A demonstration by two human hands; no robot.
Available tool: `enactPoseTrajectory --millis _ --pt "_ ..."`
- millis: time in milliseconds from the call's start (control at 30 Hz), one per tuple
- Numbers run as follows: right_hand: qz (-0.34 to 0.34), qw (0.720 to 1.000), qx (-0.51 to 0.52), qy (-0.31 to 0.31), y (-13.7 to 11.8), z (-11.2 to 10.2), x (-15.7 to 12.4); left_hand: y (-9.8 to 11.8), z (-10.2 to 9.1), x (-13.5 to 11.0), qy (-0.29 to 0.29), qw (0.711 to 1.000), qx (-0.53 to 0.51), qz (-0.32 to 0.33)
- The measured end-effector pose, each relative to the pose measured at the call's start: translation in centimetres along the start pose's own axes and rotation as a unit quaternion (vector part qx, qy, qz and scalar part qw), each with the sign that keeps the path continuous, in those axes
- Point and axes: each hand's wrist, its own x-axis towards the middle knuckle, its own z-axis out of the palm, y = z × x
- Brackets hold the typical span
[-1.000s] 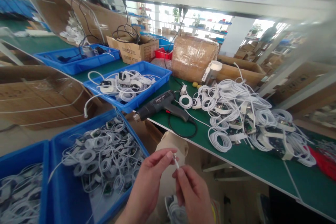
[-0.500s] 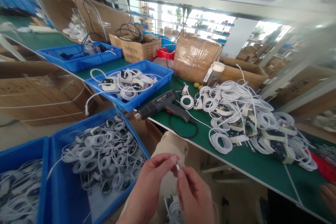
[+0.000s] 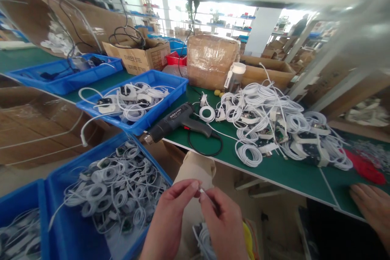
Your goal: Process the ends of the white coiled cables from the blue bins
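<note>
My left hand (image 3: 170,213) and my right hand (image 3: 224,221) meet above my lap, thumbs and forefingers pinched. A white cable end (image 3: 201,191) pokes out of my right fingers and reaches the left fingertips. Whatever small thing the left pinch may hold is hidden. A coil of white cable (image 3: 204,239) hangs below, partly covered by my right hand. On the green bench (image 3: 289,180) ahead lies a black heat gun (image 3: 179,122), its nozzle over the front edge. Right of it is a heap of coiled white cables (image 3: 268,109) with small circuit boards.
A blue tray (image 3: 164,107) of cables with white housings juts over the bench edge. Lower left, a deep blue bin (image 3: 118,248) holds many coils. Behind stand a wrapped carton (image 3: 211,59) and a lidded jar (image 3: 237,75). Another person's hand (image 3: 371,201) rests at the right.
The view has turned slightly right, so bench items sit further left. My hands stay together, with the cable end still between them. The other person's hand shows more fully.
</note>
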Motion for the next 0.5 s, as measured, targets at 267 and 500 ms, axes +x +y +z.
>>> enactPoseTrajectory --millis 267,500 --pt "0.045 0.997 0.053 -0.035 0.1 -0.6 0.8 -0.1 0.4 0.1 -0.002 1.0 0.023 0.005" --pt "0.067 0.992 0.088 -0.058 -0.1 -1.1 1.2 0.3 0.8 -0.2 0.017 0.997 0.068 0.022"
